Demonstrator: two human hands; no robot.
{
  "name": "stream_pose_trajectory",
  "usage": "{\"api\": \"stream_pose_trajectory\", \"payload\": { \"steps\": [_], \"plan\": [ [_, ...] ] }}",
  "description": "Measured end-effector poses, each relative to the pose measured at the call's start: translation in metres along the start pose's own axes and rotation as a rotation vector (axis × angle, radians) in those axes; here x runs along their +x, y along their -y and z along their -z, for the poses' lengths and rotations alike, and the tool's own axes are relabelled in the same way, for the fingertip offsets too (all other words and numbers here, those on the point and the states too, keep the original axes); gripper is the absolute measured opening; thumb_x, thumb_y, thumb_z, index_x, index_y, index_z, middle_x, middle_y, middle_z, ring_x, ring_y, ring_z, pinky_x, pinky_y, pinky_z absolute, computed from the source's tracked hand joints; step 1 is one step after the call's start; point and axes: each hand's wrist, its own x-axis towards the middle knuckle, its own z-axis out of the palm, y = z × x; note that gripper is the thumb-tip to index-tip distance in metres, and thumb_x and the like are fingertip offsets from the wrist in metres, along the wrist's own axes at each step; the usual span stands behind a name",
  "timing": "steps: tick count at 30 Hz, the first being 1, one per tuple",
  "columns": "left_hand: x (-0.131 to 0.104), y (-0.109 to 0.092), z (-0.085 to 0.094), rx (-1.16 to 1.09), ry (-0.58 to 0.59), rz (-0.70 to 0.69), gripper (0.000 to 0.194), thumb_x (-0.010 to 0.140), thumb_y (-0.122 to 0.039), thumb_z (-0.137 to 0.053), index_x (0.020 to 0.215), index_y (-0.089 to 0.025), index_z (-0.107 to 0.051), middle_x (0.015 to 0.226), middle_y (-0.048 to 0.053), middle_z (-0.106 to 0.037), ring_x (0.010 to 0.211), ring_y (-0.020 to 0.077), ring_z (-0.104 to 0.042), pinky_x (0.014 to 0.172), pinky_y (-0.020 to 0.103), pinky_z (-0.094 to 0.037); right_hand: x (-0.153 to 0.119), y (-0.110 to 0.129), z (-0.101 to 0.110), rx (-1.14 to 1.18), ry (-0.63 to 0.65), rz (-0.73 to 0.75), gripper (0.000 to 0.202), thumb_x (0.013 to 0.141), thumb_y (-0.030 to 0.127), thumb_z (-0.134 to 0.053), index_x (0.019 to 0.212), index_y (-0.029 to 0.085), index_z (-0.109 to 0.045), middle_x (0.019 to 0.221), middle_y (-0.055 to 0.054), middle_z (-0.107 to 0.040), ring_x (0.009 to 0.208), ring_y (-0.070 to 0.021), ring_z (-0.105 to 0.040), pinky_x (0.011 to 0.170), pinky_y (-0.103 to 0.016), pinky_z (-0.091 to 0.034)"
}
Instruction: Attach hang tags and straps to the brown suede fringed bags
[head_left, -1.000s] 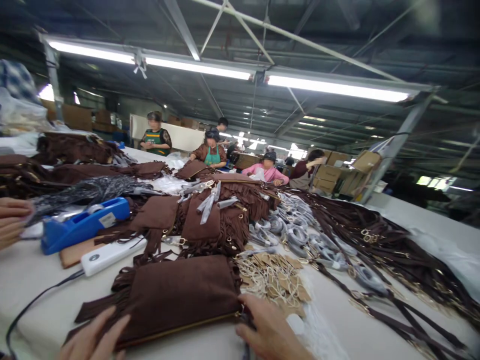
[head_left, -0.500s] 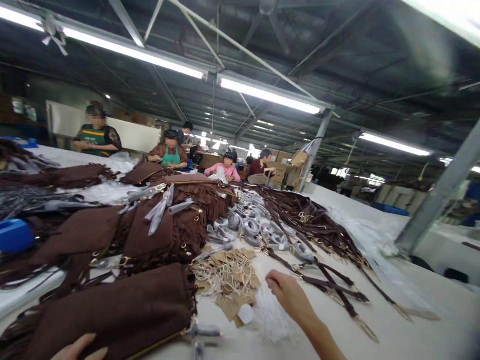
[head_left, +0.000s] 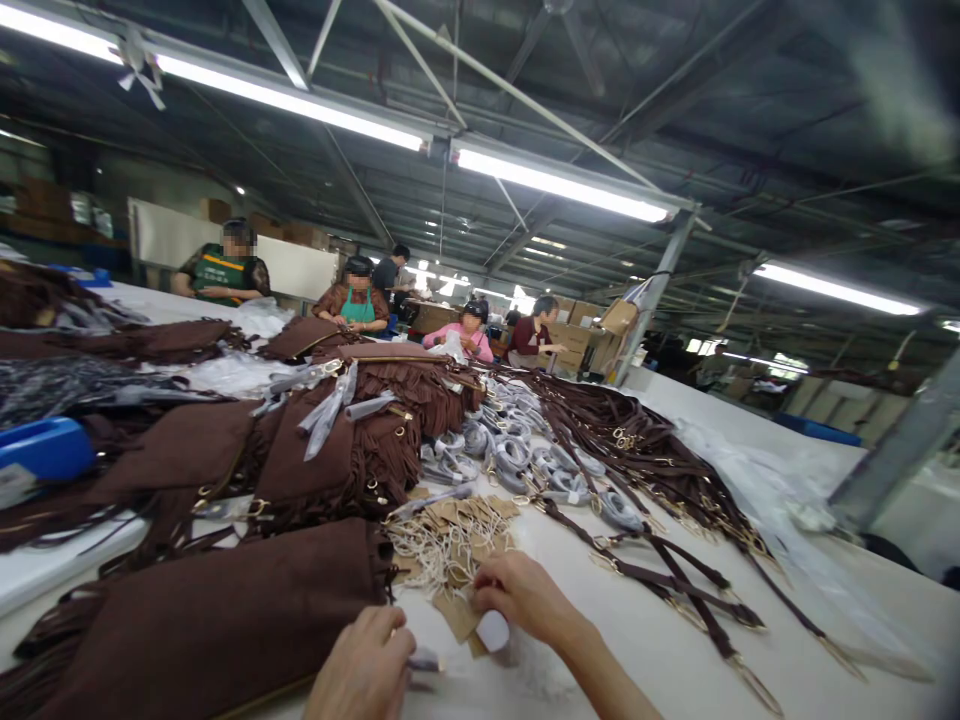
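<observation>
A dark brown fringed bag (head_left: pixel 225 610) lies flat in front of me, its zipper along the near edge. At its right end, my left hand (head_left: pixel 364 665) has its fingers curled over a plastic-wrapped tab (head_left: pixel 424 661), which is mostly hidden. My right hand (head_left: pixel 521 595) reaches onto the near side of a pile of brown paper hang tags (head_left: pixel 457 535) with white strings. Its fingers are bent together, and whatever they grip is hidden. A round white disc (head_left: pixel 493 631) lies just below those fingers.
More brown fringed bags (head_left: pixel 300 460) are piled behind. Plastic-wrapped coils (head_left: pixel 514 455) and dark brown straps (head_left: pixel 660 470) with gold clasps spread to the right. A blue container (head_left: pixel 45 450) stands at left. Several co-workers sit or stand across the table, beside a metal post (head_left: pixel 900 450).
My left hand has come from the bag's near edge to its right end. My right hand has moved left and down onto the hang tags. The view has shifted slightly.
</observation>
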Motion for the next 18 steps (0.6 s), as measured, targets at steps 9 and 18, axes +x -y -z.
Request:
{"api": "stream_pose_trajectory", "payload": {
  "steps": [9,18],
  "plan": [
    [-0.005,0.012,-0.017,-0.094,-0.059,0.066,0.03,0.082,-0.003,-0.043,0.09,-0.022,-0.064,0.109,0.007,-0.068,0.103,0.0245,-0.059,0.087,0.034,-0.043,0.009,0.04,-0.001,-0.27,0.177,-0.046,0.07,0.051,0.045,-0.088,0.111,0.016,-0.067,0.105,-0.016,-0.072,0.093,-0.0366,-0.067,0.074,-0.04,-0.05],
    [-0.009,0.022,-0.025,-0.266,-0.051,0.082,0.029,0.077,-0.005,-0.045,0.092,-0.021,-0.064,0.097,0.008,-0.067,0.094,0.0257,-0.058,0.082,0.035,-0.043,-0.01,0.049,-0.008,-0.312,0.167,0.058,0.02,0.081,0.019,-0.062,0.098,0.011,-0.071,0.101,-0.02,-0.069,0.095,-0.0365,-0.066,0.078,-0.044,-0.05]
  ]
}}
